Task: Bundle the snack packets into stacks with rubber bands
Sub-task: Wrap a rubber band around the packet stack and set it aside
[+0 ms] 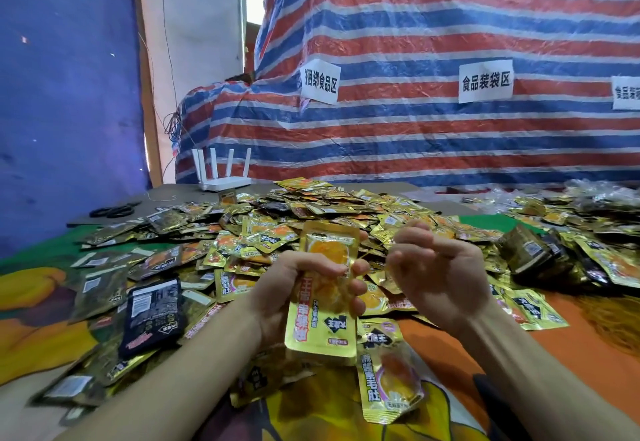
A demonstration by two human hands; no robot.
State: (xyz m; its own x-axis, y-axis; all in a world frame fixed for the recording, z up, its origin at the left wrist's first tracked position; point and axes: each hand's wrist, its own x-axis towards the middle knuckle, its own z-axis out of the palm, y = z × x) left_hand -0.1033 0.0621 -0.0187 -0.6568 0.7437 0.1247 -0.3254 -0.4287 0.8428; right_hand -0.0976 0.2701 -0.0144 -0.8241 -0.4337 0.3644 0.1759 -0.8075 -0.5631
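Observation:
My left hand (287,288) grips a stack of gold snack packets (323,302) upright, thumb and fingers curled round its middle. A thin rubber band (375,251) stretches from the stack toward my right hand (433,267), whose curled fingers pull it taut just right of the stack. A big heap of loose gold and dark packets (311,218) covers the table behind my hands. One gold packet (388,374) lies flat just below the stack.
A black packet (152,312) lies at the left among dark ones. Black scissors (112,212) and a white router (225,172) sit at the far left edge. More packets (571,232) pile at the right. A striped tarp wall (450,59) with paper labels stands behind.

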